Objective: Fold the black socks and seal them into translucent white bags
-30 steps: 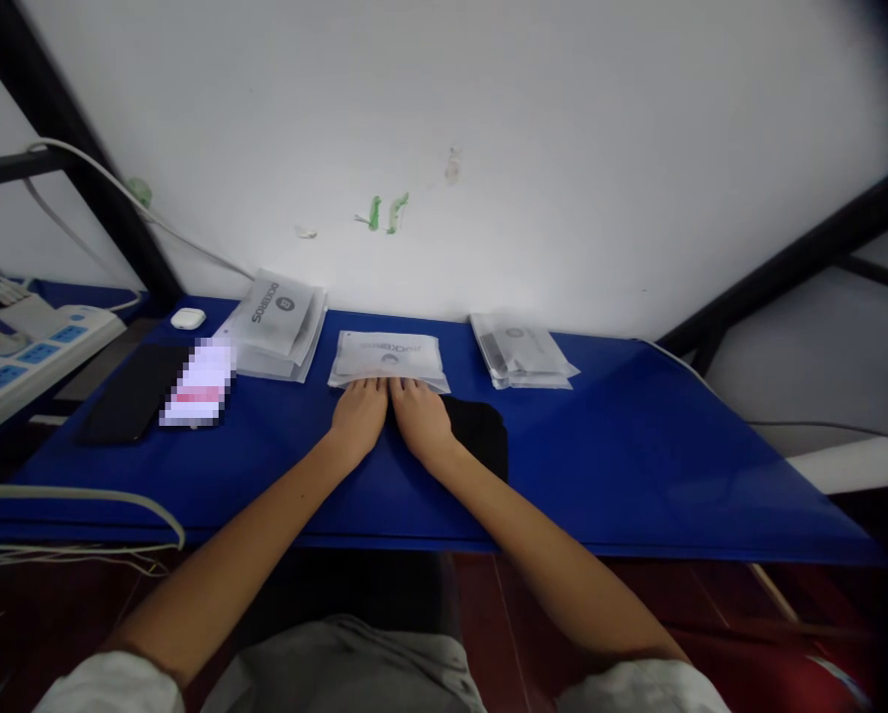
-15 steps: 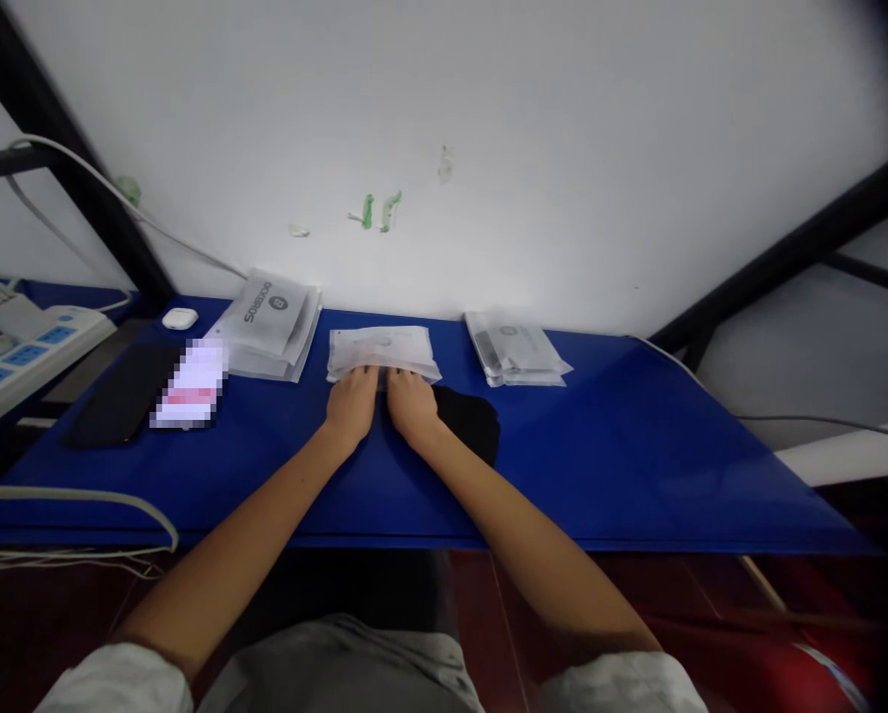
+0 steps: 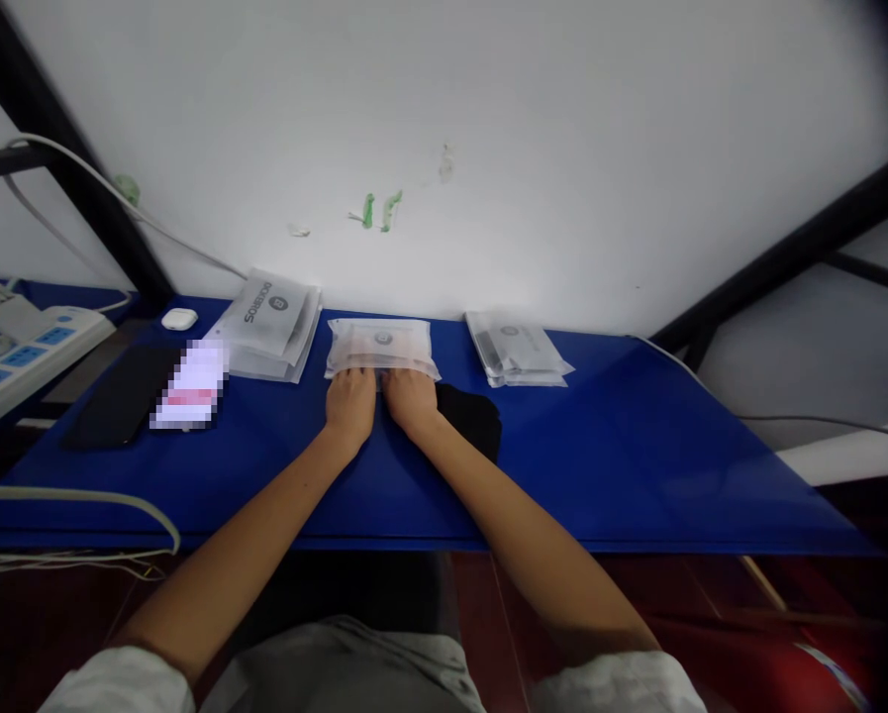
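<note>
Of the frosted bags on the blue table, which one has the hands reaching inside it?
The middle bag: the fingers of both hands show through its frosted film, while no hand touches the bags on either side.

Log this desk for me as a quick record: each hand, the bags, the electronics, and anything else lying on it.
left hand: fingers at near edge of middle translucent bag; under or inside unclear
right hand: beside it, same bag, same doubt
left pile: translucent printed bags, overlapping
right pile: similar bags
electronics: dark phone-like slab; device with pixelated screen; power strip, far left
other: small white case; black item, partly behind right forearm
surface: blue tabletop
</note>
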### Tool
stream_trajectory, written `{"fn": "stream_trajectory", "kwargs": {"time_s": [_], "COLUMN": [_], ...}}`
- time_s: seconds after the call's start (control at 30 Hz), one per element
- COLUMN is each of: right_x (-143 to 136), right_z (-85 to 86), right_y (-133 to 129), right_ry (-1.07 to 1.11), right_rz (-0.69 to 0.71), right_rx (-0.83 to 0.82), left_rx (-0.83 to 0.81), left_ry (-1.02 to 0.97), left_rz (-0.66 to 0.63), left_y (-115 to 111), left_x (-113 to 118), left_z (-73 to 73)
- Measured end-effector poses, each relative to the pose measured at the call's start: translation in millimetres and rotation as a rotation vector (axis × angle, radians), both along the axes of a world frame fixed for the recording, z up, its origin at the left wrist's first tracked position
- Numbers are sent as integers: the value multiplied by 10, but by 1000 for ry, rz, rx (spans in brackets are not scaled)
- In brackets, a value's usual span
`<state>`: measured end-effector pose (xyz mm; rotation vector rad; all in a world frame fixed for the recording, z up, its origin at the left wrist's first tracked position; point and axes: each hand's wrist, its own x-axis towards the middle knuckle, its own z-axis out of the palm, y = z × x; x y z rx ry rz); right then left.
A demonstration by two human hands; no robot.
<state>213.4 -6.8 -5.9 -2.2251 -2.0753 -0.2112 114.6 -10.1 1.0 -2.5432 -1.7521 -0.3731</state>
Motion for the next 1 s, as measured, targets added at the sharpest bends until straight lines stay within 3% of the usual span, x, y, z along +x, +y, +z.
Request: {"fn": "stream_trajectory", "kwargs": {"time_s": [0.37,0.57,1.0], "right_x": [-20,1,19], "right_z": [49,119,69], "right_y": [-31,-61,-174], "right_ry": [31,42,10], "right_rz": [14,42,116], "right_rx": [7,32,-5], "left_rx": [55,277,299], "left_ry": [-8,-43,-142], "left_rz": [-55,-14,-41], "left_y": [-84,-90,63], "left_x": [-77,-196,-475], "left_z": [48,142,37]}}
